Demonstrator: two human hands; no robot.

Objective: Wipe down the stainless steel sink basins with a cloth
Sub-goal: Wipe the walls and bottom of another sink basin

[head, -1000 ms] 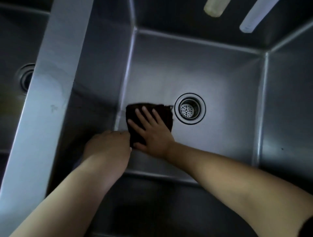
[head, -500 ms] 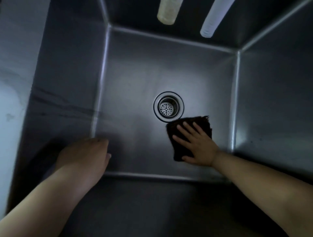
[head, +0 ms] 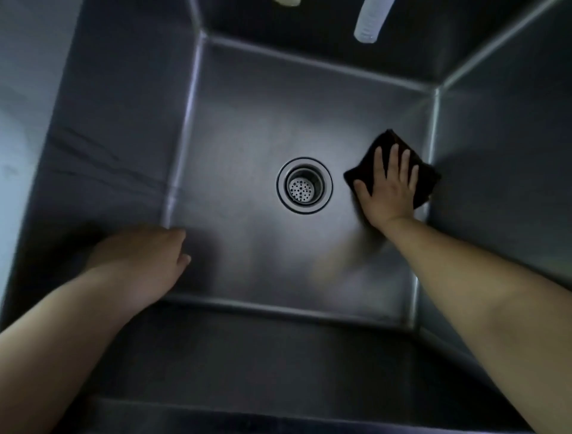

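I look straight down into a deep stainless steel sink basin (head: 247, 130). A dark cloth (head: 428, 178) lies flat on the basin floor against the right wall, right of the round drain strainer (head: 304, 185). My right hand (head: 388, 189) presses on the cloth with the palm down and the fingers spread. My left hand (head: 145, 263) hangs at the basin's near left corner, fingers curled loosely, holding nothing that I can see.
Two hose ends hang over the far wall, a pale one (head: 288, 2) and a clear ribbed one (head: 370, 24). The steel divider rim (head: 18, 102) runs down the left edge. The near wall (head: 278, 356) lies under my forearms.
My right hand has slid the cloth from the left side of the basin floor, past the drain, to the right wall. My left hand has stayed near the left corner.
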